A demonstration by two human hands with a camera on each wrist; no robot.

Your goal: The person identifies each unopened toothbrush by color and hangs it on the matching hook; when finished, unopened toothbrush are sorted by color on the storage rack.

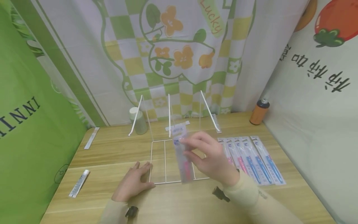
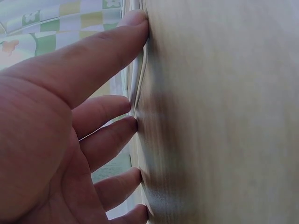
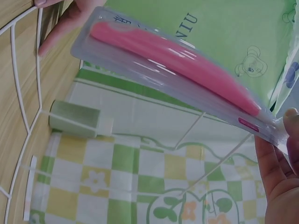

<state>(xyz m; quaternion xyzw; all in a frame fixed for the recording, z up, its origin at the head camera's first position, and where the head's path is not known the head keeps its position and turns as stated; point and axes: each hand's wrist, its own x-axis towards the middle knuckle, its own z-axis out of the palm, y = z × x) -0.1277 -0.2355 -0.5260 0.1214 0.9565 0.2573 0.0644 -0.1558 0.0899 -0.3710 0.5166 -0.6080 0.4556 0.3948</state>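
Note:
My right hand [image 1: 211, 155] pinches a packaged pink toothbrush [image 1: 186, 169] near the top of its clear pack, between thumb and fingers. The pack hangs upright over the base of a white wire rack [image 1: 165, 161], behind which three long prongs [image 1: 169, 115] rise. In the right wrist view the pink handle [image 3: 173, 60] shows through the plastic, and the thumb and fingers hold the pack's narrow end. My left hand [image 1: 133, 182] rests on the table at the rack base's left front corner. Its thumb and fingers are spread, with fingertips at the wire in the left wrist view.
Several packaged toothbrushes [image 1: 253, 163], pink and blue, lie in a row on the right. An orange bottle [image 1: 259, 112] stands at the back right, a pale green bottle [image 1: 140, 124] behind the rack. A white tube [image 1: 79, 183] and a narrow box [image 1: 91, 138] lie on the left.

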